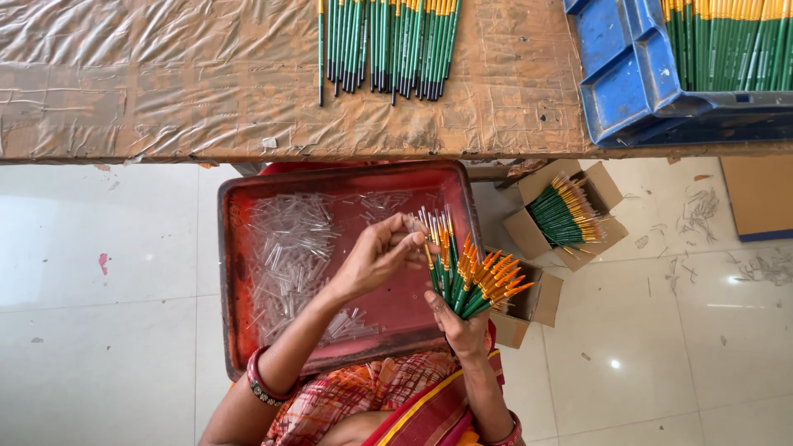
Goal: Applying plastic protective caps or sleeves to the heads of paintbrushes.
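**Capping brushes: some done, many left**

On the table (165, 99) lie brushes (388, 41). The red tray (235, 272) holds many clear caps (289, 248). Of the bundle (467, 277) gripped in the right hand (462, 330), few look capped. The left hand (382, 252) pinches a cap at one tip.

I see two open brown cardboard boxes (535, 304) on the floor under the worktop's (165, 99) near edge, one (603, 192) holding green brushes, a flat brown carton (760, 196) rightward.
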